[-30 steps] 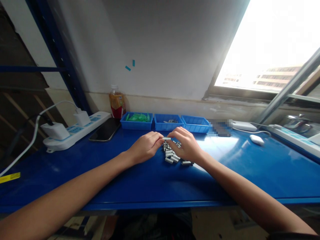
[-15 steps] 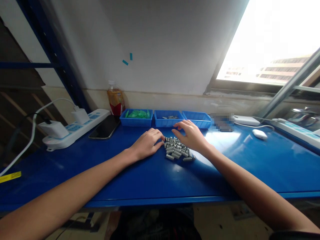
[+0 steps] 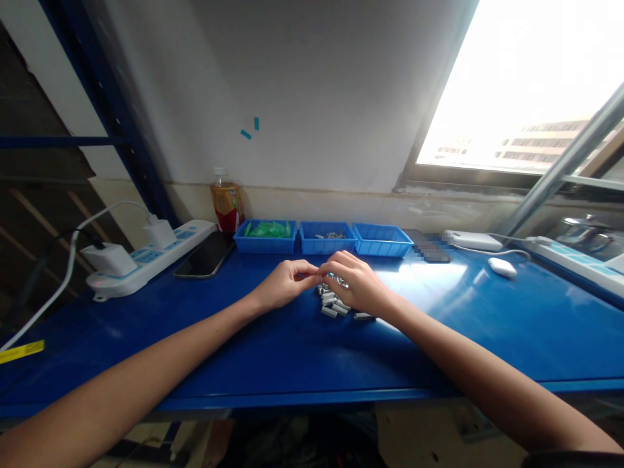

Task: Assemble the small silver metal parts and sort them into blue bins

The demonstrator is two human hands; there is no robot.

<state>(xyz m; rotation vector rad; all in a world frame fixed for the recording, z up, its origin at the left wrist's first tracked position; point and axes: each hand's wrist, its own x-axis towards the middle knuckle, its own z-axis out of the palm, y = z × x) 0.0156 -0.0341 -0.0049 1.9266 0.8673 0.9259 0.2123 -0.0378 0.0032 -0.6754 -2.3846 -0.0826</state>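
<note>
A pile of several small grey metal cylinders (image 3: 336, 305) lies on the blue table (image 3: 292, 351), partly hidden under my right hand. My left hand (image 3: 283, 285) and my right hand (image 3: 353, 281) meet fingertip to fingertip just above the pile's far left side. Both are closed in a pinch. What sits between the fingertips is too small to name. Behind the hands stand three blue trays: the left tray (image 3: 266, 242) holds green pieces, the middle tray (image 3: 327, 240) holds a few grey parts, and the right tray (image 3: 383, 242) shows nothing inside.
A black phone (image 3: 205, 255) and a white power strip (image 3: 146, 257) with chargers lie at the left. A drink bottle (image 3: 223, 207) stands by the wall. A white mouse (image 3: 501, 267) and a white box (image 3: 472, 240) sit at the right, under the window.
My right hand, open by the middle tray half a second ago, has drawn back and closed against my left fingertips over the pile, as it was one second ago.
</note>
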